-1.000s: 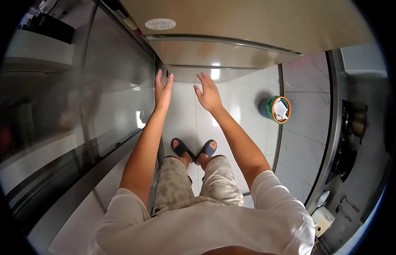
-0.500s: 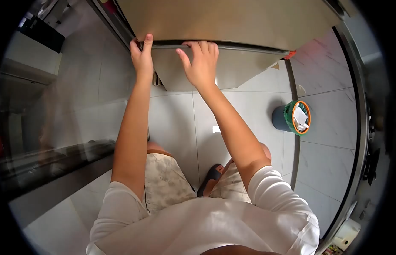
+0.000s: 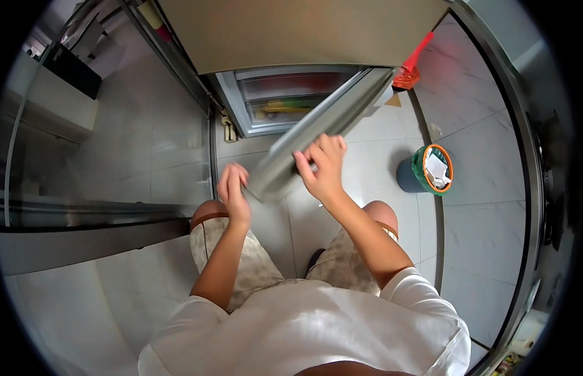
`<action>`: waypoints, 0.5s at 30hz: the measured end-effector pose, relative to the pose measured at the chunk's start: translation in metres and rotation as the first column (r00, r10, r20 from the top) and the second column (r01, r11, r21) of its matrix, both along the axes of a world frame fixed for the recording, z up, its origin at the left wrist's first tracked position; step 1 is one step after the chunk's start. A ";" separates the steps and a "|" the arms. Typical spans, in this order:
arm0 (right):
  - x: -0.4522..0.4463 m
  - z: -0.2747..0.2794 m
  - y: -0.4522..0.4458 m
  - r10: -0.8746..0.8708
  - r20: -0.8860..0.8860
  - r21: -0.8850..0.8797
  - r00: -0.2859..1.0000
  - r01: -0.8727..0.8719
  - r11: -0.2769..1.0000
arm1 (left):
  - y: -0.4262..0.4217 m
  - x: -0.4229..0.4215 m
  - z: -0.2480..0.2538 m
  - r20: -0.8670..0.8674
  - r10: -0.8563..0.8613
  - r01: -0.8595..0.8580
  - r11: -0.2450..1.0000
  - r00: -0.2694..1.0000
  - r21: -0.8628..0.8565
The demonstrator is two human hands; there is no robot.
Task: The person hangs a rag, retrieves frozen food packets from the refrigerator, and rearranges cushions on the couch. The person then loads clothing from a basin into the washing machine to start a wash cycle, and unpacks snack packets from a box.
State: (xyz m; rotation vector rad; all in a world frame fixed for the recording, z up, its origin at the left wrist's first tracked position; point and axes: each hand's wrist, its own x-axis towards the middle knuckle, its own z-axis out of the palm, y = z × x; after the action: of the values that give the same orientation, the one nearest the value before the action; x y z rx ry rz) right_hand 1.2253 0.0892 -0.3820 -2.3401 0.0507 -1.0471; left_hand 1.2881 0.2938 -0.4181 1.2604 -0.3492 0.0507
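The lower refrigerator door (image 3: 329, 122) stands partly swung out, its free end toward me. My left hand (image 3: 235, 191) is at that free end, fingers bent against the door's corner; motion blurs the exact contact. Along the outer side of the door, my right hand (image 3: 323, 168) has its fingers curled at the edge, thumb toward the left. Behind the door, the freezer compartment (image 3: 234, 94) shows clear-fronted drawers (image 3: 285, 109) with colourful contents that I cannot make out. Above it, the upper refrigerator door (image 3: 304, 37) is closed.
A bin (image 3: 412, 175) with a green liner, orange rim and white paper stands on the right. Near the hinge side lies a red-orange item (image 3: 407, 78). A glass sliding panel (image 3: 147, 138) runs along the left. My knees are close to the door's free end.
The lower door has swung outward from closed, exposing the freezer drawers. Both hands have come down toward my body with it, the left one farther.
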 end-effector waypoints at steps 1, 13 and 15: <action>-0.017 -0.002 -0.008 0.022 0.015 0.011 1.000 -0.022 1.000 | 0.002 -0.011 -0.001 -0.025 -0.152 0.151 0.988 0.988 -0.038; -0.138 0.021 -0.111 0.169 -0.037 0.183 0.985 -0.160 0.970 | -0.094 0.079 -0.075 -0.660 -0.477 0.408 0.872 0.580 -0.272; -0.152 0.031 -0.129 0.171 -0.108 0.191 0.979 -0.148 0.970 | -0.120 0.109 -0.074 -0.679 -0.557 0.334 0.830 0.478 -0.446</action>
State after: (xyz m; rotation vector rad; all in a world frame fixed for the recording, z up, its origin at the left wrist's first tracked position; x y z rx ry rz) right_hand 1.0736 -0.0402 -0.3508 -2.1998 0.0043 -0.7838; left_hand 1.3973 0.1742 -0.4916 0.7763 0.1259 -0.9015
